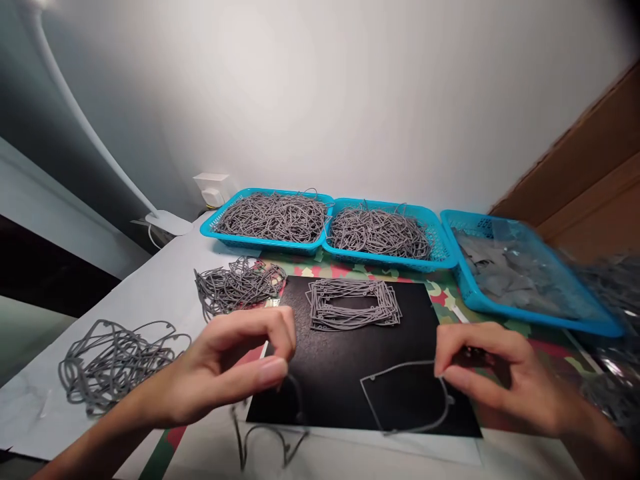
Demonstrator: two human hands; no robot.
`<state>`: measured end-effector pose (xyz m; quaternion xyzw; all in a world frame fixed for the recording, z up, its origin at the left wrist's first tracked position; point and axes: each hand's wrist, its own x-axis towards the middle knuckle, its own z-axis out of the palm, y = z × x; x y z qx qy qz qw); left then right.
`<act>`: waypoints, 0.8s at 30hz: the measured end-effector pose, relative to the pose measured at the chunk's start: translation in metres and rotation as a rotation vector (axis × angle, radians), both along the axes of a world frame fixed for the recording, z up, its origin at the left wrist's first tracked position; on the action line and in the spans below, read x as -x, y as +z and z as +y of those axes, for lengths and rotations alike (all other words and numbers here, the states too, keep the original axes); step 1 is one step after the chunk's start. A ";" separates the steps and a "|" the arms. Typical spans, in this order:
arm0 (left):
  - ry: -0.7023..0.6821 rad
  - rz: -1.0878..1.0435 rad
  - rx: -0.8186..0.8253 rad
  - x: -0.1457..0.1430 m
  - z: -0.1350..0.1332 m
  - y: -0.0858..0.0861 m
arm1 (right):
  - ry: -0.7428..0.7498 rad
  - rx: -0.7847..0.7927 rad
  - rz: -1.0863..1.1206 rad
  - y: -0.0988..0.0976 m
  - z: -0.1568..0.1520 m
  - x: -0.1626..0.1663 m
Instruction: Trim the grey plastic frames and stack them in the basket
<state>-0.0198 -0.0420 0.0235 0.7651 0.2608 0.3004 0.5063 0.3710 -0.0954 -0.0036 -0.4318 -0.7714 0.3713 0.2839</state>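
In lower right, the right hand (527, 383) pinches a thin grey frame (372, 405), which careless pulling could bend; the left hand (213, 380) seemingly pinches a blurred grey strip (301, 400).

I'm watching the left hand (210, 373) pinching a blurred gray strand (239, 438) while the right hand (525, 383) is holding a thin gray frame (372, 407) above the black board (325, 390), near stacked frames (350, 321).
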 end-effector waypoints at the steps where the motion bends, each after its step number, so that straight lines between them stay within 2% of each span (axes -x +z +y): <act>1: -0.020 0.062 -0.019 -0.002 0.005 -0.004 | -0.015 -0.018 0.004 0.001 0.002 -0.006; 5: 0.018 0.213 -0.037 0.012 0.017 -0.024 | -0.021 -0.034 0.026 0.000 0.007 -0.017; 9: 0.191 0.270 0.008 0.047 0.028 -0.031 | 0.055 -0.001 0.002 -0.001 0.006 -0.013; 12: 0.313 0.341 -0.101 0.069 0.045 -0.029 | 0.088 0.022 -0.034 0.000 0.003 -0.006; 15: 0.370 0.446 -0.310 0.076 0.064 -0.032 | 0.117 0.021 -0.069 0.000 0.001 0.003; 17: 0.405 0.457 -0.470 0.067 0.067 -0.037 | 0.122 0.019 -0.052 -0.001 0.000 0.008; 19: 0.384 0.405 -0.552 0.044 0.057 -0.043 | 0.102 0.021 -0.010 -0.001 -0.001 0.013; 20: 0.321 0.378 -0.539 0.027 0.048 -0.045 | 0.099 0.021 0.010 -0.001 -0.002 0.015; 23: -0.020 0.375 -0.414 -0.030 0.012 -0.054 | 0.099 -0.022 0.024 0.007 -0.007 0.022; 24: -0.088 0.380 -0.418 -0.047 0.002 -0.058 | 0.105 -0.049 0.016 0.011 -0.009 0.025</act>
